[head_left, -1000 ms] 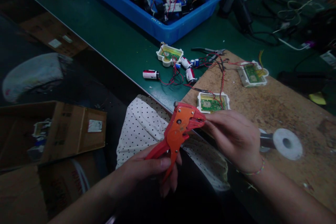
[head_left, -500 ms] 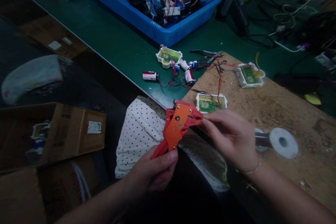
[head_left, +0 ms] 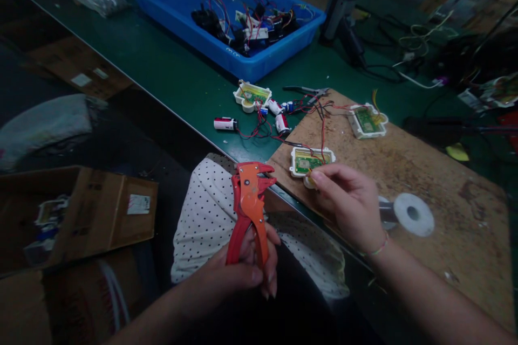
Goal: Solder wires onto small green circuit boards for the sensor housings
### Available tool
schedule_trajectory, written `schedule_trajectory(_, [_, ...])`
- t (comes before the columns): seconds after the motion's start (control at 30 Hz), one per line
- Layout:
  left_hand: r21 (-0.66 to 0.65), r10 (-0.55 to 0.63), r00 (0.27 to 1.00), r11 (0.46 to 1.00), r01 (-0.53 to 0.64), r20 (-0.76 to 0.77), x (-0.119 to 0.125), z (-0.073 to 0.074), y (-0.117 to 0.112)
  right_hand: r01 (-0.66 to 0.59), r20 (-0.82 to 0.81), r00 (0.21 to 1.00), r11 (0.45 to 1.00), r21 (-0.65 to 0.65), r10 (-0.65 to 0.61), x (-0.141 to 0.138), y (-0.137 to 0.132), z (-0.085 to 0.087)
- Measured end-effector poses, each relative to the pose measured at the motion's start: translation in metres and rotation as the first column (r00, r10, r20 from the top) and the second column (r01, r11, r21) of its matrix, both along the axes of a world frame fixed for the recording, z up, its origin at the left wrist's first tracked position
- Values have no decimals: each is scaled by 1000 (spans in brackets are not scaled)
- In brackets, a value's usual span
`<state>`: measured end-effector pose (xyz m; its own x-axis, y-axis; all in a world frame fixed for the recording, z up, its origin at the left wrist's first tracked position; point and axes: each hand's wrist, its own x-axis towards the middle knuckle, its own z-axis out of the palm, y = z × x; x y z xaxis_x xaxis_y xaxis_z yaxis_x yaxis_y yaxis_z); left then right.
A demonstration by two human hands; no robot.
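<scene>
Green desk (head_left: 174, 105) spreads beneath a brown board (head_left: 453, 188), its near edge beside a dotted cloth (head_left: 204, 213); anything nudged over that edge could fall. On the far side, a blue tray (head_left: 246, 68) holds a tangle of wired parts (head_left: 256, 33). The left hand (head_left: 249, 267) has its grip wrapped around the handles of an orange stripper (head_left: 251, 194), held over the cloth with jaws parted and nothing visible between them; a slack hold could let it slip. The right hand (head_left: 352, 202) reaches to the near case (head_left: 293, 163), at the board's near left edge, where a careless knock could push it off. A second case (head_left: 238, 103) lies far left, a third case (head_left: 359, 128) far right. Red wires (head_left: 322, 135) trail among the batteries (head_left: 225, 123) and could snag on the pliers (head_left: 299, 89), dragging the cluster along. Right thumb and forefinger make a narrow grip, pinched on what look like yellow wires (head_left: 309, 173); too hard a pull could strain their joints, too light a pinch could lose the ends.
</scene>
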<state>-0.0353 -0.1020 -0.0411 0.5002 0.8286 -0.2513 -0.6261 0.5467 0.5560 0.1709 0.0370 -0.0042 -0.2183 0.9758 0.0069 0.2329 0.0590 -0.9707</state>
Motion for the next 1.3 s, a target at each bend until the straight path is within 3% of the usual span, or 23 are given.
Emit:
schedule_trajectory(0.07, [0,22,1000,1000,-22,0,0,0,-1,61,24,998,994,88,-64,-1,-1,0])
schedule_trajectory(0.13, [-5,64,998,998,-64,-8,-2,0,-3,135,139,974,951,280,-179,0,-3,2])
schedule_trajectory(0.23, [1,136,990,991,-136,-37,-9,1,-5,50,402,871,865,500,-283,5,-4,10])
schedule_trajectory(0.3, [14,168,984,986,-167,-64,-16,0,-8,-94,565,797,880,465,-213,9,-2,18])
schedule_trajectory(0.4, [36,209,974,978,-206,-93,-27,-1,-12,-251,723,689,918,307,-53,11,8,31])
schedule_trajectory(0.57, [35,238,960,971,-236,-145,-34,2,-17,-400,787,610,893,208,90,3,45,48])
schedule_trajectory(0.7, [92,277,947,960,-266,-161,-37,-1,-24,-331,797,604,903,274,-20,4,90,54])
schedule_trajectory(0.83, [109,321,925,946,-305,-202,-44,-10,-34,-165,854,479,934,316,-204,11,124,59])
schedule_trajectory(0.9, [110,341,909,940,-323,-238,-48,-14,-39,-139,854,460,930,339,-243,8,128,66])
schedule_trajectory(1.0, [121,358,874,934,-338,-329,-55,-15,-41,-216,765,597,870,444,-242,-11,116,84])
schedule_trajectory(1.07, [137,359,838,933,-333,-411,-61,-12,-37,-324,720,676,815,480,-155,-33,104,95])
schedule_trajectory(1.1, [147,357,814,933,-327,-459,-64,-9,-33,-389,735,670,795,466,-103,-47,99,98])
schedule_trajectory(1.17, [172,371,737,927,-335,-565,-73,-3,-22,-491,812,582,781,387,-36,-75,95,100])
schedule_trajectory(1.23, [185,379,653,919,-347,-656,-82,5,-7,-513,877,479,806,295,-16,-104,99,95])
schedule_trajectory(1.3, [190,385,602,912,-363,-700,-91,12,6,-499,904,428,833,240,-4,-131,109,84])
